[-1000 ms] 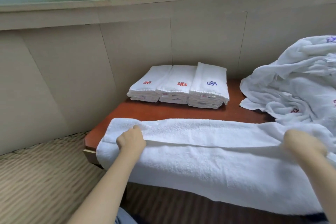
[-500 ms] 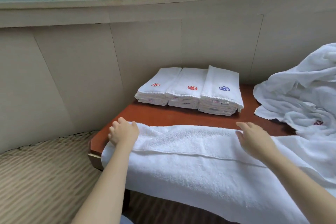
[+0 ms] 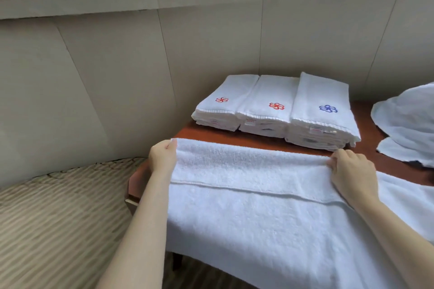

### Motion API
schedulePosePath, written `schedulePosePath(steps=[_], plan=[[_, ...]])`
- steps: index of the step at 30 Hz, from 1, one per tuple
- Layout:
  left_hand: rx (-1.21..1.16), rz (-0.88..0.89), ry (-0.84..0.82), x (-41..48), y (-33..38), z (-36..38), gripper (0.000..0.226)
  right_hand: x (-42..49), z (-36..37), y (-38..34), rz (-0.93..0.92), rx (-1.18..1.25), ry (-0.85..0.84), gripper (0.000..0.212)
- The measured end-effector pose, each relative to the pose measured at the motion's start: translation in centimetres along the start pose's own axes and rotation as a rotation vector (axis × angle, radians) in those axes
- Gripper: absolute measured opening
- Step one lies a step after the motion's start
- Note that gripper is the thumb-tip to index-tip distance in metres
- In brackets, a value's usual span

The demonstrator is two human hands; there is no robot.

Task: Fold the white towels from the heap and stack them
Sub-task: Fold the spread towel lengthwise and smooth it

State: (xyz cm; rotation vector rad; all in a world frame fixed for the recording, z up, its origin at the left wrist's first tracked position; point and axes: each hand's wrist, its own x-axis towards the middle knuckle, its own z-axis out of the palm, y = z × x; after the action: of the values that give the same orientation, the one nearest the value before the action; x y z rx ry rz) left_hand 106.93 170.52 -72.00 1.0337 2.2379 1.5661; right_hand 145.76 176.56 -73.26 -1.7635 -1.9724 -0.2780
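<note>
A large white towel (image 3: 253, 209) lies spread across the front of the red-brown table (image 3: 234, 135), its near part hanging over the table's front edge. My left hand (image 3: 163, 157) pinches the towel's far left corner. My right hand (image 3: 352, 172) grips the towel's far folded edge towards the right. Behind it stand three stacks of folded white towels (image 3: 274, 108), two with red flower marks and one with a blue mark. The heap of loose white towels (image 3: 408, 124) lies at the right edge of the view.
A beige panelled wall (image 3: 211, 49) rises right behind the table, with a window sill above. To the left of the table and lower down is a beige striped cushion (image 3: 58, 213).
My right hand has moved left along the towel's far edge and now grips it. My left hand has gone from resting on the corner to pinching it. The view has turned left.
</note>
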Motion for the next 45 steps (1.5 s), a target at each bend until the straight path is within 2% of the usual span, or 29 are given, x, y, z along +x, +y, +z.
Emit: schedulePosePath(steps=[3,5,6,7,10,12,14,16,19,21,23,25,27,29,32,35,37,39,45], plan=[[0.078,0.031,-0.046,-0.2,-0.4,0.4,0.037,0.7,0.5,-0.3,0.003,-0.031,-0.077,0.005],[0.200,-0.033,-0.134,-0.3,-0.1,0.4,0.015,0.5,0.6,-0.2,0.030,-0.033,-0.115,0.010],[0.278,-0.074,-0.168,-0.2,-0.3,0.4,0.016,0.3,0.5,-0.2,0.035,-0.008,-0.099,0.011],[0.363,-0.102,-0.186,-0.1,-0.4,0.3,0.029,-0.1,0.3,-0.2,0.026,0.029,-0.075,0.013],[0.496,-0.181,-0.243,0.5,-0.4,-0.4,0.049,-1.3,-0.3,-0.8,-0.120,0.131,-0.013,0.012],[0.480,-0.217,-0.318,0.8,-0.2,-0.8,0.046,-1.7,-0.5,-1.6,-0.216,0.174,-0.145,0.017],[0.463,-0.193,-0.356,0.9,-0.3,-1.2,0.028,-1.9,-0.2,-2.0,-0.218,0.135,-0.355,0.036],[0.488,-0.133,-0.290,0.9,-0.3,-1.3,0.033,-2.0,-0.1,-1.9,-0.183,0.114,-0.478,0.048],[0.517,-0.045,-0.125,0.3,0.0,-1.5,0.047,-2.3,-0.2,-1.4,-0.191,0.130,-0.509,0.050],[0.531,-0.058,-0.102,-0.2,0.1,-1.5,0.047,-2.5,-0.4,-1.2,-0.195,0.125,-0.523,0.050],[0.522,-0.052,-0.093,-0.7,0.0,-1.4,0.040,-2.8,-0.6,-0.8,-0.196,0.125,-0.536,0.050],[0.489,-0.046,-0.094,-1.3,0.3,-1.2,0.008,-3.2,-0.9,-0.3,-0.199,0.116,-0.558,0.050],[0.573,-0.033,-0.072,-2.0,0.9,-0.7,0.039,-3.7,-1.3,0.4,-0.213,0.085,-0.593,0.051],[0.718,0.047,-0.040,-3.0,1.8,0.1,0.056,-4.4,-2.0,1.2,-0.239,0.063,-0.638,0.052],[0.827,0.249,-0.184,-5.6,3.8,2.7,0.046,-5.6,-3.3,3.1,-0.286,0.046,-0.683,0.056],[0.848,0.475,-0.454,-9.5,6.0,6.2,0.033,-6.4,-4.8,4.7,-0.271,0.043,-0.690,0.057],[0.786,0.583,-0.650,-12.4,7.3,8.4,0.038,-6.9,-5.6,5.9,-0.230,0.036,-0.662,0.056],[0.717,0.634,-0.766,-14.7,8.5,10.0,0.041,-7.4,-6.3,7.4,-0.177,0.011,-0.609,0.056],[0.597,0.739,-0.943,-18.7,11.1,13.2,0.049,-8.9,-8.7,12.9,0.028,-0.064,-0.510,0.054]])
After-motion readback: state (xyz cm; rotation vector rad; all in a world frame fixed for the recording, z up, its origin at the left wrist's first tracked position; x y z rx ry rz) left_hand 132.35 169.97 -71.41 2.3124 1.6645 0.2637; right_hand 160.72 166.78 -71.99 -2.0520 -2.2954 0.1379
